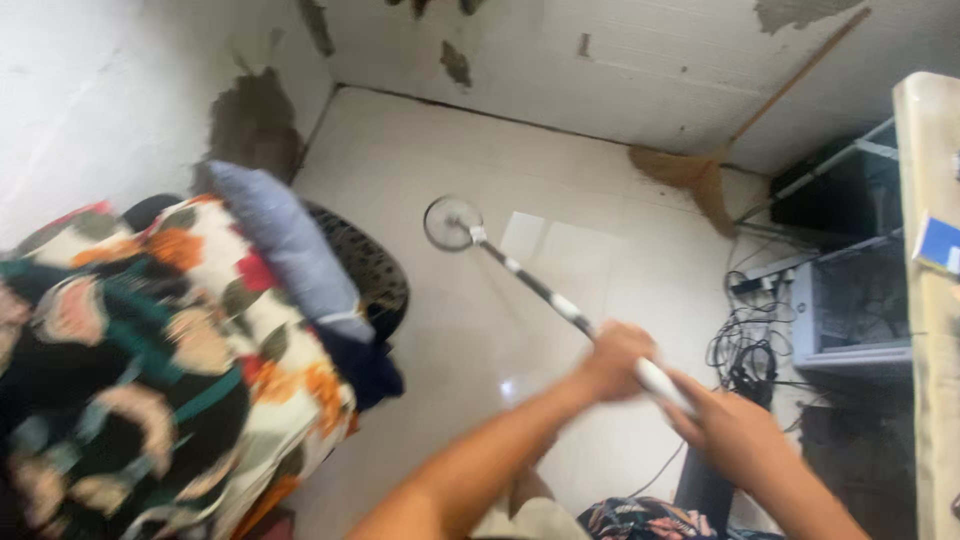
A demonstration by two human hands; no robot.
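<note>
Both hands clasp mop handle (560, 300); left hand (615, 360) ahead | right hand (730, 430) behind | mop head (452, 222) on floor

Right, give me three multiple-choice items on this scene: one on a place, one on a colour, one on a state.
1. Where does the broom stand?
A. Leaning on the far wall
B. Lying on the flowered cloth
C. In the left hand

2. What colour is the floor?
A. Dark green
B. Pale cream
C. Red

3. How is the mop handle held?
A. By one hand only
B. By both hands
C. By no hand

Answers:
1 A, its bristles touch the floor by the wall and its stick slants up against it.
2 B, the tiles look pale cream.
3 B, the left hand and right hand both close round it.
</note>
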